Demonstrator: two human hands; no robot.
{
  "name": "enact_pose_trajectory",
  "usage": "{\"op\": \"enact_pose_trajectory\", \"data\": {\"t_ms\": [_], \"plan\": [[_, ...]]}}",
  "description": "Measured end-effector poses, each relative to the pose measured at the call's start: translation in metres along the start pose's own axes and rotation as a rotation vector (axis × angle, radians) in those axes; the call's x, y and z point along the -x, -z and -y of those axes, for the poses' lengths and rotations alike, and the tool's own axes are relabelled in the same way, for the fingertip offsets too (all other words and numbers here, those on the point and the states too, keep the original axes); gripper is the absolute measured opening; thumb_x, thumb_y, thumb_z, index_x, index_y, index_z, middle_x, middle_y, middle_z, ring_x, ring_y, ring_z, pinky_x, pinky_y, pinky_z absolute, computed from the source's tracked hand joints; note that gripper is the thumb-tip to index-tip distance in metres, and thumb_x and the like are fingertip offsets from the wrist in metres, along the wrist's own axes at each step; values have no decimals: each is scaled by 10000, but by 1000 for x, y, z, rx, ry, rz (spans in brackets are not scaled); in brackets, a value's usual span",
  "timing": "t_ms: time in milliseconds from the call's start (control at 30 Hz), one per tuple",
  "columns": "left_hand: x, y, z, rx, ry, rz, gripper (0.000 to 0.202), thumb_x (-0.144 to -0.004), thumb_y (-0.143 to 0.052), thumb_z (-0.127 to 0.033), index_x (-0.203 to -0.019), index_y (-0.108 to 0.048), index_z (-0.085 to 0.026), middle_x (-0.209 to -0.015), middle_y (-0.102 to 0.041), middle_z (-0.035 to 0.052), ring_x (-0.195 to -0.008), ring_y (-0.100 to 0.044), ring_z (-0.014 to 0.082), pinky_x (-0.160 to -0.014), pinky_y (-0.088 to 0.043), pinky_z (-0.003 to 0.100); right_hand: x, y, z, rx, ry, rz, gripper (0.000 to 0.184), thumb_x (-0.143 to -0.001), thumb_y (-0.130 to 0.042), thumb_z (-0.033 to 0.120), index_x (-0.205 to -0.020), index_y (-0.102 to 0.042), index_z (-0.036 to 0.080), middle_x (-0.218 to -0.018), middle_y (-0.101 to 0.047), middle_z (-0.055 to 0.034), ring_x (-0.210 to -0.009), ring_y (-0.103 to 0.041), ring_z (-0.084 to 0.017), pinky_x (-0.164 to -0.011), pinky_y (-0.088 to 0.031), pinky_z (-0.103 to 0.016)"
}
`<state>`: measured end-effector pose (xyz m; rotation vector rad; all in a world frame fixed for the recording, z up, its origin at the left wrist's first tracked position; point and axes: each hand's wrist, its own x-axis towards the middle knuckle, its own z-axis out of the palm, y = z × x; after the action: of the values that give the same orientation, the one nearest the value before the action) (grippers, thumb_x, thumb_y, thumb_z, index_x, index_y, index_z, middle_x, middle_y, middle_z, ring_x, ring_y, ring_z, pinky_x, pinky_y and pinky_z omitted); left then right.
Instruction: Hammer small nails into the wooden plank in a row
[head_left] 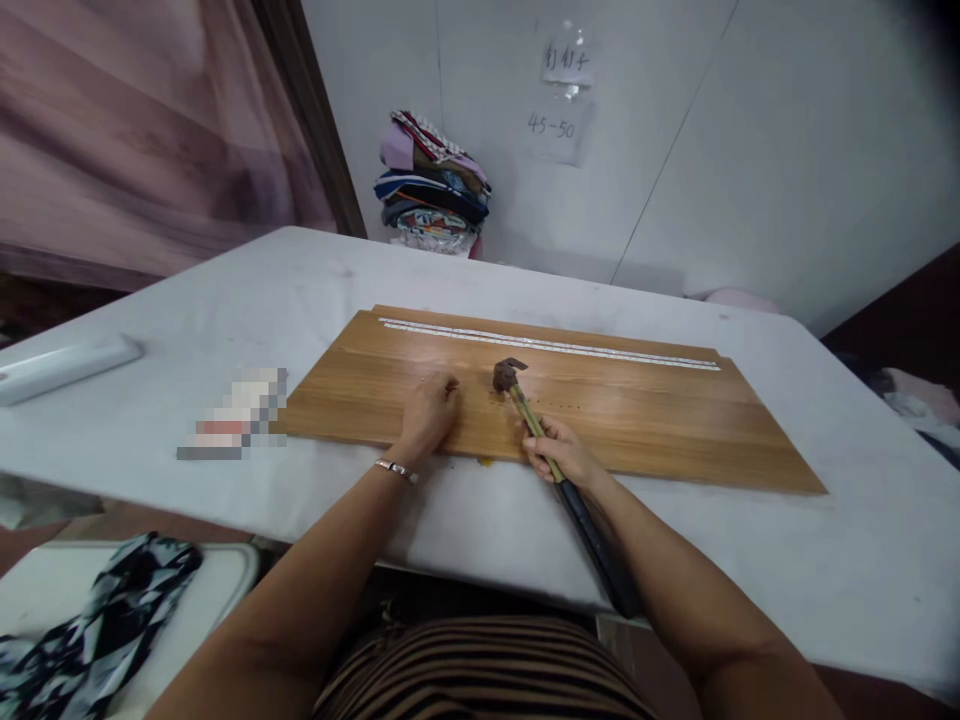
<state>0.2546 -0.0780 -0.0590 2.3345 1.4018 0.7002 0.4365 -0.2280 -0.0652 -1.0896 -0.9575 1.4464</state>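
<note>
Hammer (514, 380): head resting on the wooden board (637, 420) near its middle, just left of a faint row of small dark marks. Right hand (561, 455) clenched around the yellow shaft, well up from the dark grip. Left hand (430, 410) loosely curled, fingers pressed to the board just left of the head, holding nothing that can be made out. Risk, as judged: a short choked grip reduces control, and a glancing blow could strike those nearby fingers or dent the board. Metal strip (547, 345) lies along the far edge; white table (300, 290) beneath.
</note>
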Motion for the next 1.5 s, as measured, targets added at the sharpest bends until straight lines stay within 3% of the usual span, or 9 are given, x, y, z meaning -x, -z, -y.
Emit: {"op": "enact_pose_trajectory", "data": {"t_ms": [267,733,1033,1267,1500], "plan": [[-2,-3,4,16,-52,-22,219,-806,-448,-241,-904,-632,-177,-960,-654,80,-925,-588,211,-859,-457,324,0,-1,0,22,0,-8,324,-716,-613,317,-970,-475,170,-393,-451,122,-275,-329,-53,-288,-271,-153],[0,-1,1,15,-6,-13,169,-799,-462,-246,-854,-612,-192,-917,-659,67,-884,-594,199,-825,-457,308,1,-1,3,21,-24,-10,356,-698,-624,335,-975,-472,170,-405,-458,119,-284,-338,-52,-297,-269,-156],[-1,-5,6,75,-4,-39,224,-781,-475,-235,-951,-609,-178,-958,-657,73,-895,-597,193,-827,-462,305,2,-2,3,24,-19,-22,339,-705,-615,319,-970,-472,164,-392,-448,120,-283,-320,-50,-300,-257,-156],[0,0,2,50,-11,-14,153,-780,-475,-239,-838,-609,-191,-887,-654,59,-863,-587,192,-821,-460,306,3,-2,4,23,-35,-15,360,-704,-622,326,-986,-468,166,-390,-453,119,-285,-325,-51,-297,-260,-153],[1,-1,2,-27,-48,-18,172,-790,-468,-227,-840,-630,-196,-913,-648,58,-888,-578,196,-816,-453,299,2,-3,5,22,-49,-14,365,-692,-620,337,-975,-463,169,-385,-439,126,-278,-313,-48,-291,-254,-153]]}}
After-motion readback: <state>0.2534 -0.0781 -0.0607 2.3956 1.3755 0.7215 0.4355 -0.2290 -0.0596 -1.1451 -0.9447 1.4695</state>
